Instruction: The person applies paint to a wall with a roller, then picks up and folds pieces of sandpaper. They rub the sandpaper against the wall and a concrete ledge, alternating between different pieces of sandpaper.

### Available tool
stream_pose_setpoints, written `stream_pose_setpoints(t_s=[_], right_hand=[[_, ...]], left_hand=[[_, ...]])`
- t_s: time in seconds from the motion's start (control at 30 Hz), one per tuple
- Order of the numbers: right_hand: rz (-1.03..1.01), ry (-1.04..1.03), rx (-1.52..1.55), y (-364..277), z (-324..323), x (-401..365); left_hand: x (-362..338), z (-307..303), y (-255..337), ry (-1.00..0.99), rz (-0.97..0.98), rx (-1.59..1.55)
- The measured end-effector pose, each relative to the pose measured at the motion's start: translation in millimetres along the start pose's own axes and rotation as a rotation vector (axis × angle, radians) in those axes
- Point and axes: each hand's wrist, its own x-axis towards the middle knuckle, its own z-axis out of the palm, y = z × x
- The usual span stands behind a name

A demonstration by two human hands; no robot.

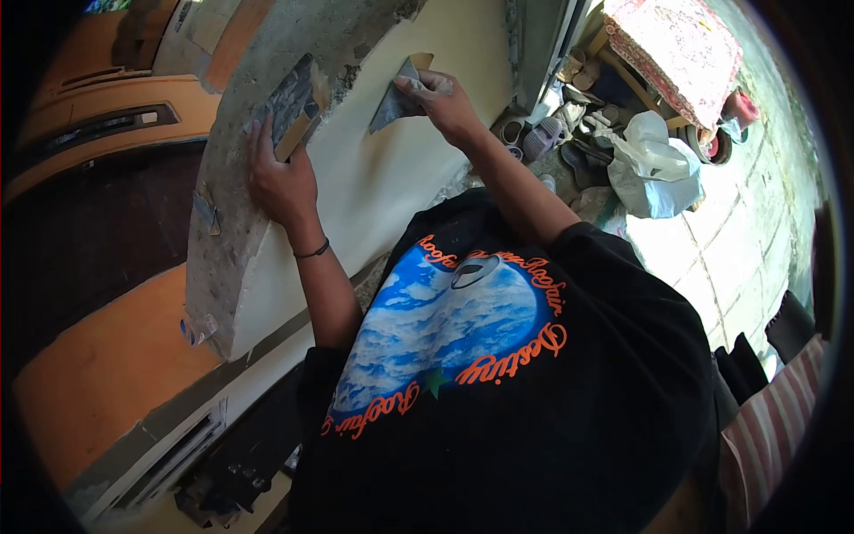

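While sunlight whitens the tiled floor (743, 258) behind, the head view shows a person (569, 400) at one pale wall (360, 200) topped by a rough concrete ledge (233, 236). Two scrapers are up, one per hand: the left hand (283, 182) grips a broad, grey-smeared scraper (289, 93) over the ledge; the right hand (440, 102) clasps a smaller scraper (390, 109) by the wall's face. One clear plastic container (201, 329) and one white plastic bag (658, 169) also appear.

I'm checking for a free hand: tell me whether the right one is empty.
No, the right hand holds a grey scraper at the pale wall.
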Motion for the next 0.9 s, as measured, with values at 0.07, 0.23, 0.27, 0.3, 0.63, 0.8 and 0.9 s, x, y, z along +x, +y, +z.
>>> stream_pose_setpoints(t_s=[0.07,0.23,0.27,0.3,0.63,0.8,0.9], right_hand=[[-0.026,0.059,0.306,-29,-16,13],[0.080,0.009,0.293,-29,-2,5],[0.103,-0.068,0.134,-15,6,-1],[0.120,-0.099,0.018,-18,12,-6],[0.038,-0.225,-0.330,-23,33,-11],[-0.138,0.224,0.439,-52,-12,32],[-0.079,0.155,0.412,-27,-37,33]], left_hand=[[-1,0,-2,0.003,0.013,-0.001],[-2,-3,1,-0.013,-0.035,0.002],[0,-2,1,-0.011,-0.035,-0.017],[1,-1,2,-0.008,-0.035,-0.017],[-2,0,-2,-0.003,-0.004,-0.004],[-2,0,0,-0.006,0.003,-0.020],[-3,-3,3,-0.009,-0.002,0.014]])
